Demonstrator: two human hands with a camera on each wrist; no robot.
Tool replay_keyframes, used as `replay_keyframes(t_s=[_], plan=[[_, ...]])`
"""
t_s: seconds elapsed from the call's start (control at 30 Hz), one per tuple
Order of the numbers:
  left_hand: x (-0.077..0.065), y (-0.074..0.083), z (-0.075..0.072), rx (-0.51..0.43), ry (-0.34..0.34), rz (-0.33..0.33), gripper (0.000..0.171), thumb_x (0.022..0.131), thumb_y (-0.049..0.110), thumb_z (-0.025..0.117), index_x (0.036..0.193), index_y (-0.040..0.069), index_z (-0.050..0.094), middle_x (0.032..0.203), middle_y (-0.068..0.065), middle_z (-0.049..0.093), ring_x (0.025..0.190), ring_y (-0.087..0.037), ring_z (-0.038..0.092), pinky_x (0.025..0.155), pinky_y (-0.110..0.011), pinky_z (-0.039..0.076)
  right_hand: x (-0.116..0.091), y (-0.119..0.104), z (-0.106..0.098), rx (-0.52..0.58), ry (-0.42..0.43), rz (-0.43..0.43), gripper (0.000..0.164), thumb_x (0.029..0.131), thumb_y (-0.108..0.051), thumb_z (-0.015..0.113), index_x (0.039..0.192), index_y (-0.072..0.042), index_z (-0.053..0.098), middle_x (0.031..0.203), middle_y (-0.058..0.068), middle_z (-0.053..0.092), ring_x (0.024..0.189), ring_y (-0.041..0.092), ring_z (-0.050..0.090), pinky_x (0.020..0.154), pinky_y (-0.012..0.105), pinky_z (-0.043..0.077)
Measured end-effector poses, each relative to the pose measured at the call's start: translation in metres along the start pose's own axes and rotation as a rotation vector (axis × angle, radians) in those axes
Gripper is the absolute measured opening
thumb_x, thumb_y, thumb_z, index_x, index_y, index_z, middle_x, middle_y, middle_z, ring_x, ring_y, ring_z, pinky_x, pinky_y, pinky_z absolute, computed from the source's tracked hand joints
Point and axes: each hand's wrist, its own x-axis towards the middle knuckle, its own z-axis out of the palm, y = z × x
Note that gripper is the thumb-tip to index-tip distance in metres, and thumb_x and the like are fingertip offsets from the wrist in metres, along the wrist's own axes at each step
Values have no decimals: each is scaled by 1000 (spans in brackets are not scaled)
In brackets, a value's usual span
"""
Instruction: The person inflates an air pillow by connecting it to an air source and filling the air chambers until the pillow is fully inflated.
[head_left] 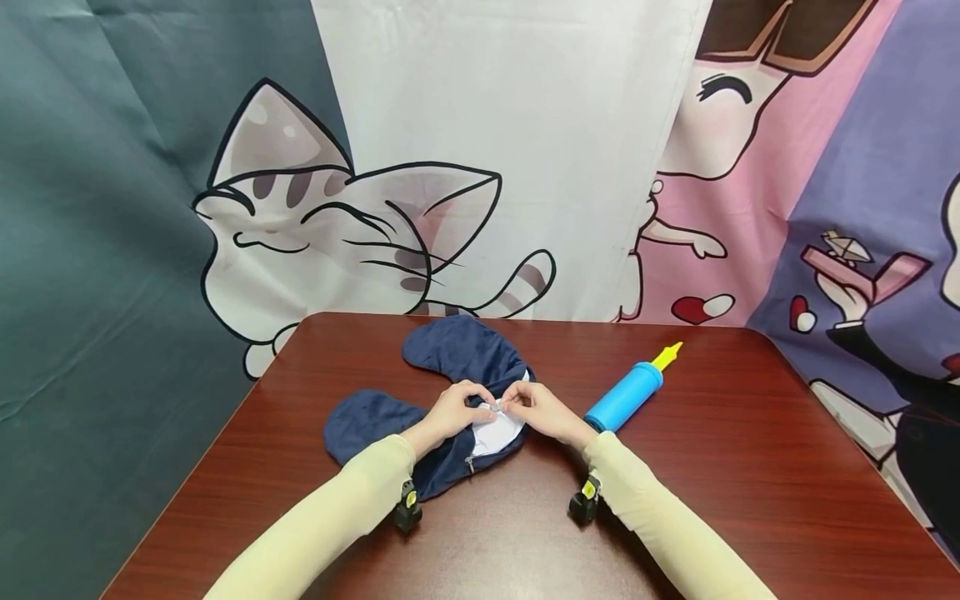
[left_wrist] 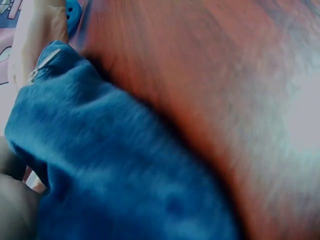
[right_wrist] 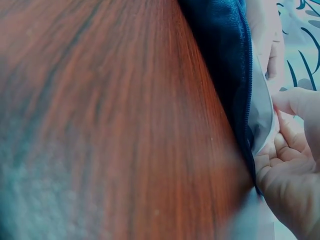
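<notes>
White liner (head_left: 497, 435), inside navy cushion cover (head_left: 371, 425): extended nearside from left hand (head_left: 453, 411) and right hand (head_left: 546, 409), both pinching it.

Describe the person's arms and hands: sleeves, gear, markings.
The left sleeve and right sleeve are long, plain and pale yellow. The left hand and right hand are bare, no gloves. The left camera and right camera, one per wrist, are small and black, each with a yellow patch. No cables visible.
</notes>
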Motion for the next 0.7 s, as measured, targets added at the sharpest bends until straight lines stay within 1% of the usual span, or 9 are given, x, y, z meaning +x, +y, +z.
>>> replay_keyframes(t_s=[0.13, 0.2, 0.37, 0.5, 0.7], plan=[[1, 3, -5, -17, -57, -49, 17, 79, 17, 81, 95, 13, 75, 106, -8, 65, 78, -15, 46, 74, -25, 38, -1, -1, 0, -2, 4, -3, 13, 95, -4, 59, 102, 5, 64, 91, 17, 65, 76, 7, 54, 68, 16, 44], [2, 2, -5, -17, -69, -48, 17, 80, 17, 81, 95, 12, 75, 108, -8, 65, 81, -15, 46, 75, -25, 38, -2, 0, -1, -10, 5, -8, 12, 95, -5, 59, 101, 4, 65, 89, 14, 64, 75, 5, 54, 68, 16, 45], [4, 0, -3, 32, -53, -3, 15, 79, 15, 81, 93, 10, 75, 104, -9, 66, 79, -13, 47, 74, -24, 39, -2, 0, -1, -29, 1, -14, 10, 95, -6, 60, 100, 1, 65, 87, 9, 64, 74, 4, 55, 68, 17, 45], [3, 1, -2, 55, -47, 0, 14, 79, 14, 80, 91, 9, 76, 100, -9, 66, 76, -13, 46, 73, -24, 39, -2, 0, 0, -47, 3, -9, 9, 95, -7, 60, 99, -2, 67, 88, 9, 65, 75, 4, 56, 69, 17, 46], [3, 2, -2, 68, -52, 2, 13, 81, 14, 79, 93, 9, 77, 97, -9, 66, 72, -14, 44, 71, -24, 38, -3, -1, -1, -57, 13, -17, 9, 94, -5, 61, 99, -2, 67, 89, 11, 67, 76, 4, 57, 70, 17, 47]])
